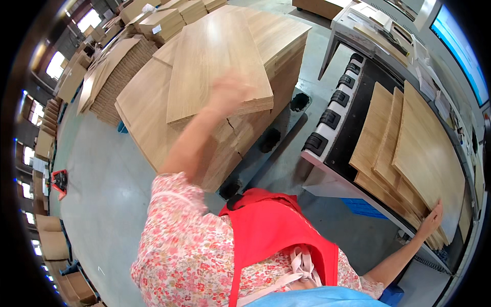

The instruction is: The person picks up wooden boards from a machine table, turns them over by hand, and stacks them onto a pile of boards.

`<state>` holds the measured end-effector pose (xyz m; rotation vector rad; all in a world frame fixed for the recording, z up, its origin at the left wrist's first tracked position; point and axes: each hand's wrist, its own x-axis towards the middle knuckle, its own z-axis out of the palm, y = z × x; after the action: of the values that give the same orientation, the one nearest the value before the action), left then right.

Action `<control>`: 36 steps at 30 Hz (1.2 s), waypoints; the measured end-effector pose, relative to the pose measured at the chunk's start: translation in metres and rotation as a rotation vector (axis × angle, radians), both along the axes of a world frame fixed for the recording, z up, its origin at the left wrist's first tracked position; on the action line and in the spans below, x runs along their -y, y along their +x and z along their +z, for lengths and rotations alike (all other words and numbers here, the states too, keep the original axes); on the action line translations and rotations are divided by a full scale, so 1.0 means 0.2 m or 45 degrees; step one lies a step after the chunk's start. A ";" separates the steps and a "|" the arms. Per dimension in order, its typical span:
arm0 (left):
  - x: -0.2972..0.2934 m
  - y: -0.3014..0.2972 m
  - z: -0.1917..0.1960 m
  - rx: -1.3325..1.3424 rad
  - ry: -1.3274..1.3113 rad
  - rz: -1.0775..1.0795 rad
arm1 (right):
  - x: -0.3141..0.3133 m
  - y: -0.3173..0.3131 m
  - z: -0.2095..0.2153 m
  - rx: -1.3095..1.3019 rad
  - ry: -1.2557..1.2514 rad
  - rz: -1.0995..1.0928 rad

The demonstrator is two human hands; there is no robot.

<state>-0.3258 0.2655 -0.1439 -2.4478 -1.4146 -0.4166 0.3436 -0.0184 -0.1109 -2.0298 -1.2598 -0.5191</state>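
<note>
My left hand [232, 92], smeared by motion, is over the near part of a light wood-grain board [217, 56]. That board lies on top of a large stack of similar boards [148, 115]; whether the hand touches it cannot be told. Out to the right, my right hand [432, 220] is at the near end of a wood-grain panel [429, 158], its fingers closed at the edge. This panel overlaps several more panels [376, 128] fanned out on a black machine bed [353, 117].
Black clamp-like blocks [330, 117] line the machine's white edge. A grey pallet-like base [271, 140] with dark holes shows beside the stack. More board stacks [120, 74] stand at the far left, and a lit screen [460, 48] is at the upper right. Blue plastic [364, 207] shows under the machine.
</note>
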 end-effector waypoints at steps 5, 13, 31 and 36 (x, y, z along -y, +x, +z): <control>0.14 -0.81 -0.09 0.013 -0.333 1.100 | -0.15 -0.61 0.24 0.059 0.146 -0.098; 0.27 -0.96 -0.31 1.186 -0.609 0.880 | -0.87 -1.97 0.07 -0.729 -0.254 1.369; 0.83 -0.56 -0.34 1.065 -0.419 0.770 | -0.98 -2.25 -0.58 -2.256 0.002 0.659; 0.93 -0.36 -0.31 1.673 -0.416 0.640 | -0.67 -2.22 -0.59 -0.973 -0.258 1.080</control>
<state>-0.3979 0.0788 -0.2052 -1.7730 -2.5913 -1.9837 -0.0994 0.1166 -0.2291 -1.3833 -1.5068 0.7316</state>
